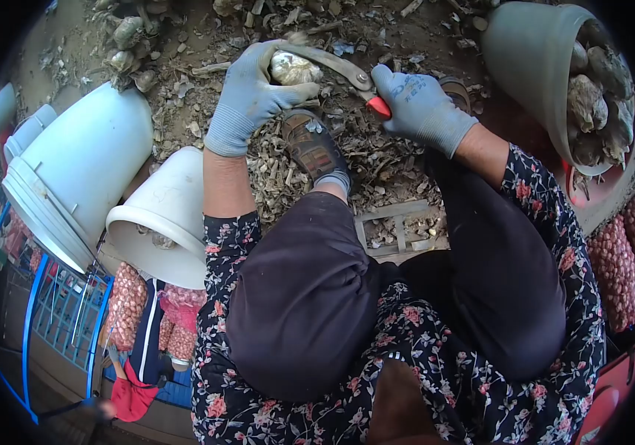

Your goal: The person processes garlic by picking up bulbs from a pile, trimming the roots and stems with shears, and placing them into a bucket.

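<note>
My left hand, in a grey glove, is closed round a pale garlic bulb, thumb below it and fingers behind. In my right hand, gloved alike, are the red-handled pruning shears. Their long metal blades reach left across the top of the bulb. One red grip sticks out below my fingers; the other is hidden in my palm. A small blurred brown piece shows just above the blade's end.
Dry husks and stalk bits cover the ground around my shoe. White buckets stand at left, garlic bulbs behind them. A bucket of bulbs tilts at right. Filled net bags and a person in red are farther off.
</note>
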A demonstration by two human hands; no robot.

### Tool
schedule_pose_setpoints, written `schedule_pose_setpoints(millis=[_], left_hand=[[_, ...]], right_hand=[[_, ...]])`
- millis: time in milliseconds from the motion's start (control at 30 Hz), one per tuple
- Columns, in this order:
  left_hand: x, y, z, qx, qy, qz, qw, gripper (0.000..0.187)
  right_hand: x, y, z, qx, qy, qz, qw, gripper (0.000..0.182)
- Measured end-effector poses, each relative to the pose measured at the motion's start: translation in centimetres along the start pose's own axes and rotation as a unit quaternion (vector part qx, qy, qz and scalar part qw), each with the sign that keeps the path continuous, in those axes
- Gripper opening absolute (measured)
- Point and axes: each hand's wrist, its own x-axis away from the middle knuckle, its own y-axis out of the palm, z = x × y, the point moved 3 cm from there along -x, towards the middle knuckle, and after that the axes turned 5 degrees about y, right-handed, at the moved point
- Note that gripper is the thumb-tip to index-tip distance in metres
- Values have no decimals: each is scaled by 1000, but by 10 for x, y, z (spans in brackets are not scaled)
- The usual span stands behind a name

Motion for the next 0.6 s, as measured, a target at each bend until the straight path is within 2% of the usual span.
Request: schedule_pose_setpoints(millis=[67,100,133,167,200,233,267,300,367,433,467,533,600], left_hand=[[-3,5,-1,24,-25,-11,999,60],[-2,6,-2,132,-35,30,990,62],[-1,7,-5,239,-45,72,967,64],[0,9,-12,237,-43,75,968,64],[-2,11,-17,385,-14,97,918,62],[-3,12,-21,524,17,114,844,60],[-1,15,-25,573,26,103,813,54],[1,16,-25,573,27,104,812,54],[5,23,-24,680,27,67,729,51],[4,28,-21,677,33,55,733,47],[4,30,-20,666,19,73,742,45],[5,31,-17,623,-11,109,775,41],[4,33,-14,611,-19,105,785,41]], right_hand=[[-4,6,9,-69,-1,62,996,33],[-2,8,12,-68,-3,64,996,33],[2,11,17,-272,43,13,961,32],[7,15,20,-463,87,-41,881,30],[14,8,17,-517,89,-104,845,30],[17,13,19,-534,74,-147,829,30],[19,14,17,-561,63,-189,803,32],[22,14,13,-587,54,-231,774,35],[18,12,2,-587,28,-227,777,39],[11,9,-7,-575,11,-220,788,40],[4,17,-7,-575,-25,-169,800,28],[2,9,-14,-563,-19,-170,809,29],[0,8,-16,-543,-10,-170,823,30]])
